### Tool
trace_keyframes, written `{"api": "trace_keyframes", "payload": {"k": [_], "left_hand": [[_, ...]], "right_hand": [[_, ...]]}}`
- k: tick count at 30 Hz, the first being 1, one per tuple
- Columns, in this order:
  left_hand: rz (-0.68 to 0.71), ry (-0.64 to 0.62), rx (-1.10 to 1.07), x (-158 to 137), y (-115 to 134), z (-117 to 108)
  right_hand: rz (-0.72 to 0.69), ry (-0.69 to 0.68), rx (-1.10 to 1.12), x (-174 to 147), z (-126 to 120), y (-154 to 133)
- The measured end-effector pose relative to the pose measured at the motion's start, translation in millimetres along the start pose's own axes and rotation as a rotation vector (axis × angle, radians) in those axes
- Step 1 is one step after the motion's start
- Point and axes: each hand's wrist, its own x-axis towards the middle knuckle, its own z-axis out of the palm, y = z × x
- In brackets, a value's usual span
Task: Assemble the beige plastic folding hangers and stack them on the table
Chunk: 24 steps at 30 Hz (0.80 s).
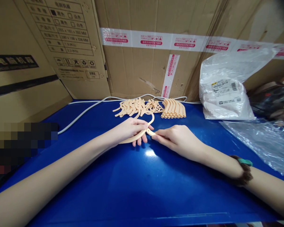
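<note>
Between my hands is a beige plastic clothes hanger [134, 138], with a curved hook [152, 117] at the top and a curved arm running left under my wrist. My left hand [132, 127] is closed around its middle, thumb on top and fingertips showing underneath. The fingers of my right hand [180, 140] pinch a short beige arm piece [151, 132] that meets the hanger's middle. Whether the two are joined is hard to see. Behind my hands lie a loose pile of curved beige pieces [129, 107], a tangle of small hooks [155, 106] and a neat stack of curved arms [174, 108].
Cardboard boxes [137, 69] wall in the back and left of the blue table [132, 189]. A white cable [85, 111] runs along the rear. At right stand a white plastic bag [223, 97] and a flat clear bag [262, 142]. A pixelated patch covers the left edge.
</note>
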Motion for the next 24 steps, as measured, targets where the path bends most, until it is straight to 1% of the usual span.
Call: {"api": "trace_keyframes", "payload": {"k": [6,11,16,19,24], "left_hand": [[-0.034,0.016,0.041,0,3,3],[-0.009,-0.011,0.055,2,1,3],[0.019,-0.028,0.085,4,-4,3],[0.060,-0.029,0.159,1,-5,4],[0.147,-0.016,0.376,-8,-1,5]], "right_hand": [[-0.004,0.004,0.025,-1,0,2],[-0.005,0.002,0.054,1,-1,3],[-0.041,0.000,0.045,1,-1,6],[-0.074,0.011,-0.003,1,0,9],[-0.109,0.078,-0.073,0,0,16]]}}
